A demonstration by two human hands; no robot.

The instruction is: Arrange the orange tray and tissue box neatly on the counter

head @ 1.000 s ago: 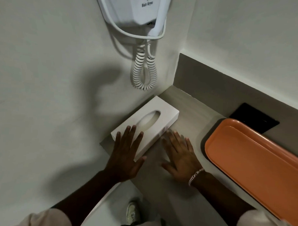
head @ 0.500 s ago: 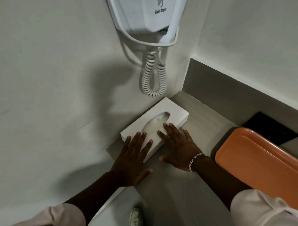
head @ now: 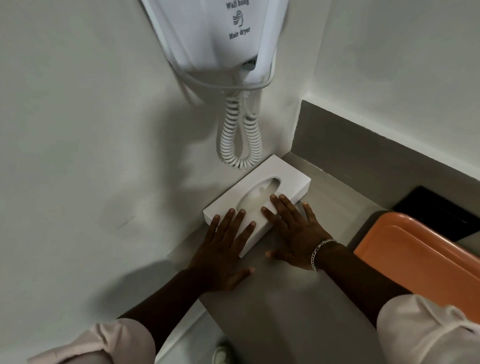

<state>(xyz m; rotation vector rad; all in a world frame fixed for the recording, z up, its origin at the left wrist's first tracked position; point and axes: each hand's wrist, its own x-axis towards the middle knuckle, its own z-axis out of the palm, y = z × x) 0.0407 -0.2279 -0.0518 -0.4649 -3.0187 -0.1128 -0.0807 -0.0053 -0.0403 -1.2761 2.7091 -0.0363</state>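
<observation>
Right hand (head: 294,236) now atop tissue box (head: 277,178).

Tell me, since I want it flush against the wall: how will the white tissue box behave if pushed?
The tissue box looks low and flat, so it should slide on the smooth counter rather than tip. It is probably light card, so the flat left hand and right hand could dent it if pressed hard.

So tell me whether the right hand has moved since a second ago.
Yes. The right hand has slid from the counter onto the tissue box, towards the wall with the hair dryer cord.
</observation>
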